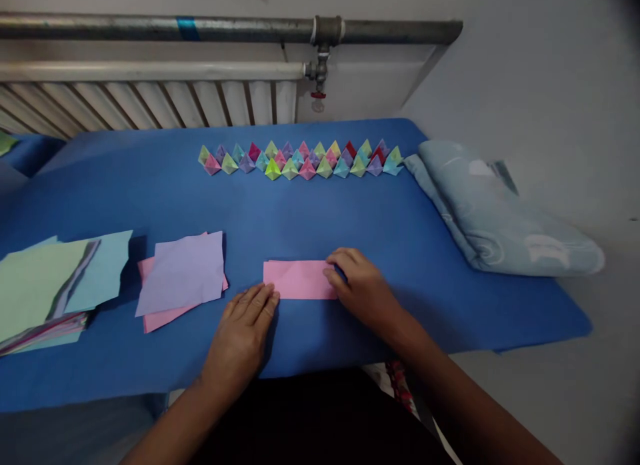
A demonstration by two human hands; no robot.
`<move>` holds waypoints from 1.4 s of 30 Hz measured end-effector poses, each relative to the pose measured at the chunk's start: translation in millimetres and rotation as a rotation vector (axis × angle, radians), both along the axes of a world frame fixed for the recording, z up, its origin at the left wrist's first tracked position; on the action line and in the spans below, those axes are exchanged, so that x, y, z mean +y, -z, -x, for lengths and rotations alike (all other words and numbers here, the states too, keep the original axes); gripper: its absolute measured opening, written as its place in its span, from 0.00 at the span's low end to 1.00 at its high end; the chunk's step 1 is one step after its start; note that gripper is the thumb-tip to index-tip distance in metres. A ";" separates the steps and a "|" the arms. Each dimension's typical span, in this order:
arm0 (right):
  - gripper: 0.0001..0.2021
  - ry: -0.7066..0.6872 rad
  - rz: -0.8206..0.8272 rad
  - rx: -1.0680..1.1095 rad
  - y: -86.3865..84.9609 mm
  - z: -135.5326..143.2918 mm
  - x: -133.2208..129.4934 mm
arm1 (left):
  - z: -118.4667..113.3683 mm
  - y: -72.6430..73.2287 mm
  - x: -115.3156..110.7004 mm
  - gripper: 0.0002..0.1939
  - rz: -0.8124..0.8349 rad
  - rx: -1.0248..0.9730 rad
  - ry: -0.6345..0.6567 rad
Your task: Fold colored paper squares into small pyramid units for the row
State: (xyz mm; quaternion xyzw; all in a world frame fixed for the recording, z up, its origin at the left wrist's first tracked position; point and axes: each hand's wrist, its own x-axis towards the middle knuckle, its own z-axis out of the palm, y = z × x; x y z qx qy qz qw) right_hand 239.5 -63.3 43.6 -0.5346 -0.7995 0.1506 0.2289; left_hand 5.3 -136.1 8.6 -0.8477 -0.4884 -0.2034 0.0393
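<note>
A sheet of pink paper (pixel 300 280), folded into a long rectangle, lies on the blue cloth between my two hands. My left hand (pixel 245 328) rests flat at the paper's lower left corner, its fingertips touching the edge. At the right end, my right hand (pixel 363 285) has its thumb and fingers pinched on the paper. Left of my left hand is a small pile of square sheets, a lilac sheet (pixel 185 272) over a pink sheet (pixel 155 318).
A bigger stack of coloured paper (pixel 40 285) lies at the far left. Rows of small folded paper pieces (pixel 307 168) stand toward the back of the blue surface (pixel 330 215). A folded pale blue blanket (pixel 510 218) lies at the right. Behind are a radiator (pixel 150 105) and a pipe (pixel 250 30).
</note>
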 end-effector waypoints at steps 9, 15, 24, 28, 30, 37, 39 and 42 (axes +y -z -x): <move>0.14 -0.016 -0.012 0.068 7.7 -0.6 2.4 | -3.3 -15.3 38.5 0.18 0.202 -0.369 -0.330; 0.18 0.012 -0.048 0.147 13.8 -0.8 -12.8 | -7.4 -16.2 51.7 0.15 0.306 -0.488 -0.351; 0.18 0.086 -0.017 0.112 20.5 0.3 -11.1 | -10.2 -17.0 57.7 0.14 0.323 -0.384 -0.356; 0.17 0.049 -0.048 0.047 19.4 1.1 -9.7 | -11.4 -15.9 59.5 0.13 0.312 -0.327 -0.380; 0.15 0.037 -0.047 0.029 18.5 1.1 -10.0 | -11.7 -16.3 59.8 0.12 0.316 -0.305 -0.384; 0.13 0.043 -0.074 -0.035 19.4 0.1 -11.4 | -12.2 -18.2 61.2 0.12 0.304 -0.283 -0.393; 0.12 0.049 -0.066 -0.041 19.7 -0.7 -12.9 | -12.1 -17.9 61.6 0.12 0.302 -0.272 -0.393; 0.13 0.053 -0.051 -0.042 18.8 -2.6 -15.6 | -11.9 -17.0 62.3 0.12 0.291 -0.257 -0.394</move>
